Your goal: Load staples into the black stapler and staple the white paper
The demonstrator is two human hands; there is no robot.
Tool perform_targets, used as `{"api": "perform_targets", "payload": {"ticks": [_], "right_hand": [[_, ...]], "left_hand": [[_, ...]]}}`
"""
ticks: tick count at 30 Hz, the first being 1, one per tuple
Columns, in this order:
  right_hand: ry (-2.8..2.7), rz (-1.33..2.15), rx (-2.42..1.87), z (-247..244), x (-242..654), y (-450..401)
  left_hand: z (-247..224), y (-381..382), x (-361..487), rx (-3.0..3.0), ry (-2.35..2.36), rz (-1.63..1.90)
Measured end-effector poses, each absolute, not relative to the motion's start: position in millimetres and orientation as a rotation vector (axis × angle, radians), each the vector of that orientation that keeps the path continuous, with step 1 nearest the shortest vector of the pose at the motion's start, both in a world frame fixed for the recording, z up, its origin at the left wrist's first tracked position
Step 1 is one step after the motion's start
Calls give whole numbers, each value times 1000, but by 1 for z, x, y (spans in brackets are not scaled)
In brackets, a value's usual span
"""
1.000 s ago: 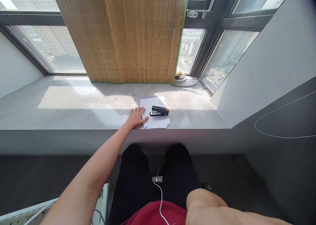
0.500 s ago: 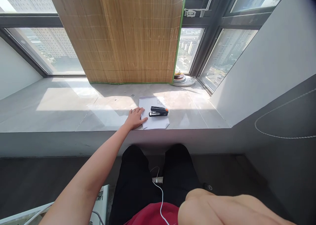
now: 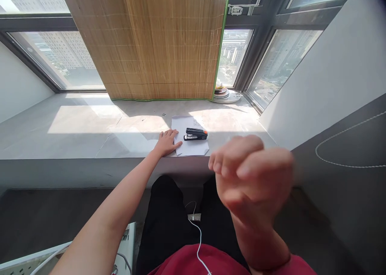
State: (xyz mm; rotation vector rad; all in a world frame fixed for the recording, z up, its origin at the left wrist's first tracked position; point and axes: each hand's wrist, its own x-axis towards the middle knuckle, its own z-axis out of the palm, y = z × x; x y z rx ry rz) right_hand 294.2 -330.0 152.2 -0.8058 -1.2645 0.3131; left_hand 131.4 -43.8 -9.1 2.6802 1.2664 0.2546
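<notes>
My left hand [image 3: 167, 142] lies on the window sill with its fingers spread, touching the left edge of some white paper [image 3: 193, 148]. On the paper rests a black stapler [image 3: 196, 134] with an orange spot at its right end. No finger touches the stapler. My right hand [image 3: 253, 174] is raised close to the camera, to the right of the paper. It is slightly blurred, its fingers curled into a fist, and nothing shows in it.
A bamboo blind [image 3: 163, 46] hangs over the window behind the sill [image 3: 81, 138]. Stacked plates [image 3: 224, 95] stand in the far right corner. Small bits [image 3: 164, 114] lie behind the paper. A white cable [image 3: 200, 234] hangs before my legs, and a beaded cord [image 3: 324, 156] loops at right.
My right hand has come up into view as a fist, where only a bent arm showed low at right before. My left hand stays on the paper's edge. The view has shifted slightly.
</notes>
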Motion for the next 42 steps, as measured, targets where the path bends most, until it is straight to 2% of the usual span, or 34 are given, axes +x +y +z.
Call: {"api": "perform_targets", "payload": {"ticks": [2,5,8,11,23,30,36,42], "right_hand": [[-1225,369,-881,127,318,-263],[-1225,487,-1111,59,374,-185],[-1202,531,-1314,1,422,-149],[-1229,553,-1390,-24,438,-142],[-1294,636,-1341,-28,434,-144],[-1309,540,-1381,-29,434,-146],[-1360,316,-1457,-27,430,-145],[-1373,322,-1466,-28,429,-146]], "left_hand": [[-9,-44,132,2676,1267,255],[-9,-44,133,2666,1260,261],[-10,-44,132,2661,1251,276],[-11,-44,132,2657,1240,289],[-12,-43,131,2646,1217,313],[-8,-46,131,2625,1196,316],[-14,-41,130,2571,1191,379],[-15,-40,129,2488,1177,454]]}}
